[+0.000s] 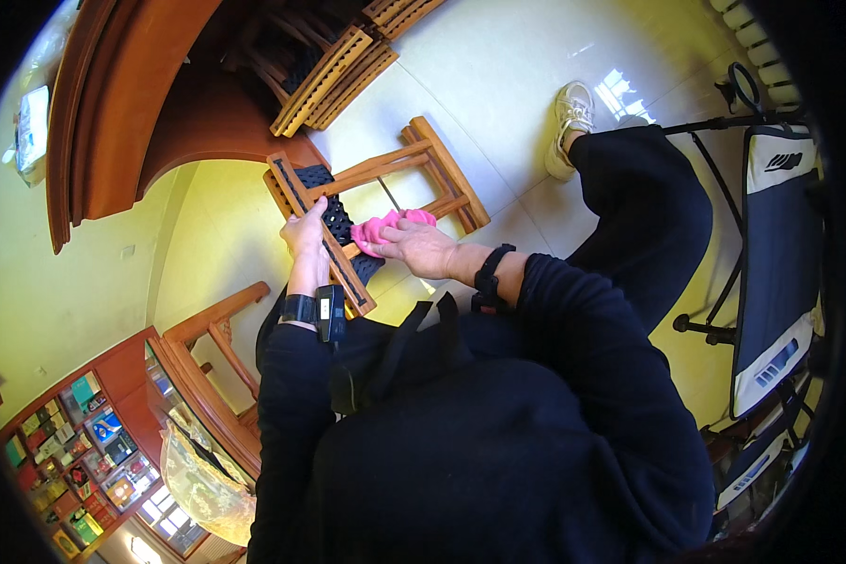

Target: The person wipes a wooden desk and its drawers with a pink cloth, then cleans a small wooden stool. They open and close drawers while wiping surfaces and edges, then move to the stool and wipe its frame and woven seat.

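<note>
A small folding wooden stool with a black woven seat is held tilted in front of me. My left hand grips one of its seat rails, with the thumb over the wood. A crumpled pink cloth is in my right hand, pressed against the stool near a leg beside the woven seat. My fingers cover part of the cloth and the wood behind it. At the far end, the stool's crossbars point away from me, above the tiled floor.
Several folded wooden stools are stacked beside a reddish-brown wooden cabinet. A black-and-white folding seat or panel on a metal frame stands at the right. A wooden chair and a shelf of boxes are at the left.
</note>
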`<state>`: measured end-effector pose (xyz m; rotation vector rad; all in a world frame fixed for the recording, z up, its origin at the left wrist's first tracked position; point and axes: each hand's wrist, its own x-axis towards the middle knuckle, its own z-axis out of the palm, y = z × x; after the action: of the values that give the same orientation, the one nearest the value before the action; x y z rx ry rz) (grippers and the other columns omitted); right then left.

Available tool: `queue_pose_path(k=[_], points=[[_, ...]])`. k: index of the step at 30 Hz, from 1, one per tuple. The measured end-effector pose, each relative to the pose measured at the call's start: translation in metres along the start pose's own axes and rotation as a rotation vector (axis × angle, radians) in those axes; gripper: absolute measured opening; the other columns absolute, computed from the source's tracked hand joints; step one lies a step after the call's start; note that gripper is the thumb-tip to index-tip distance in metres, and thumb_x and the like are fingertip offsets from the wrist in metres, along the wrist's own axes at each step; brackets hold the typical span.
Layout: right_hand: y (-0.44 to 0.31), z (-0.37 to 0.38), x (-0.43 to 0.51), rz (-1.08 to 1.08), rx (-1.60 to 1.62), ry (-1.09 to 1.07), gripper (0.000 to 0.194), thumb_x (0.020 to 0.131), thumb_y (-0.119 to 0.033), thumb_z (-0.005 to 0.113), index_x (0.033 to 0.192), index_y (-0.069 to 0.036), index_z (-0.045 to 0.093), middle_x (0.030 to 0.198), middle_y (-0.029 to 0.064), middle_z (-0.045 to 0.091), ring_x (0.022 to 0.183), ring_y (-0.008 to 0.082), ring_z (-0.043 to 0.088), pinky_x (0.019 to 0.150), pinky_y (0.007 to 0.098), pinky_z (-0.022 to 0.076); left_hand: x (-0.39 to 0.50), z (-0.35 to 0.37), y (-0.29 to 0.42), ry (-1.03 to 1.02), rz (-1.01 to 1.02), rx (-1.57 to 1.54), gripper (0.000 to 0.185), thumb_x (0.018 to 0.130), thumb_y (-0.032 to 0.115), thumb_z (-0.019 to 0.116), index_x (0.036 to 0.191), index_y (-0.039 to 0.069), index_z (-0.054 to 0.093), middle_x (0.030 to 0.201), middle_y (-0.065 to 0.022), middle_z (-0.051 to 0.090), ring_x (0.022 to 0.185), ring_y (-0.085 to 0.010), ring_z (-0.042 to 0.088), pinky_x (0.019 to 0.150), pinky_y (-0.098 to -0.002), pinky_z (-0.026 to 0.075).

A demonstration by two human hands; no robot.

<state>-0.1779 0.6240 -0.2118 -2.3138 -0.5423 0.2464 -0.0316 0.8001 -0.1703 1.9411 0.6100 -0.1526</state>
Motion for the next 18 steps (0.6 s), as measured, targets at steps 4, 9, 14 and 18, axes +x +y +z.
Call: queue_pose_path(k=[4,9,14,18], points=[[-0.005,0.003,0.004,-0.106,0.139,0.06,0.06,0.082,-0.007,0.058,0.141,-0.019,0.055,0.124,0.0093,0.054,0.112,0.0354,0.056,0.098,0.0434,0.0489,-0.004,0.001,0.002,-0.019,0.006,-0.054,0.032,0.078,0.009,0.086,0.104,0.004,0.067,0.097,-0.0064,0.072,0.082,-0.0169,0.067,0.077,-0.0297,0.052],[0.0,0.012,0.006,-0.154,0.012,0.104,0.055,0.086,-0.011,0.055,0.14,-0.02,0.056,0.125,0.0093,0.054,0.116,0.0353,0.055,0.1,0.0479,0.0466,-0.007,-0.001,0.002,0.007,-0.022,-0.037,0.032,0.078,0.011,0.086,0.102,0.005,0.066,0.095,-0.006,0.071,0.082,-0.0171,0.066,0.078,-0.0304,0.051],[0.016,-0.004,0.01,0.11,0.173,0.051,0.041,0.084,-0.008,0.06,0.124,-0.014,0.066,0.116,0.0141,0.061,0.107,0.0372,0.062,0.093,0.0466,0.0503,-0.011,0.0,-0.002,0.015,-0.005,-0.055,0.03,0.079,0.012,0.086,0.1,0.003,0.067,0.094,-0.0058,0.071,0.082,-0.0158,0.066,0.078,-0.0299,0.05],[0.011,-0.041,0.03,0.095,0.919,0.166,0.035,0.087,-0.006,0.064,0.122,-0.009,0.064,0.118,0.0141,0.066,0.104,0.0271,0.066,0.089,0.0387,0.0532,-0.013,0.003,-0.001,-0.04,-0.022,-0.147,0.032,0.082,0.011,0.083,0.106,0.001,0.064,0.096,-0.0093,0.071,0.082,-0.0191,0.069,0.074,-0.0317,0.055]])
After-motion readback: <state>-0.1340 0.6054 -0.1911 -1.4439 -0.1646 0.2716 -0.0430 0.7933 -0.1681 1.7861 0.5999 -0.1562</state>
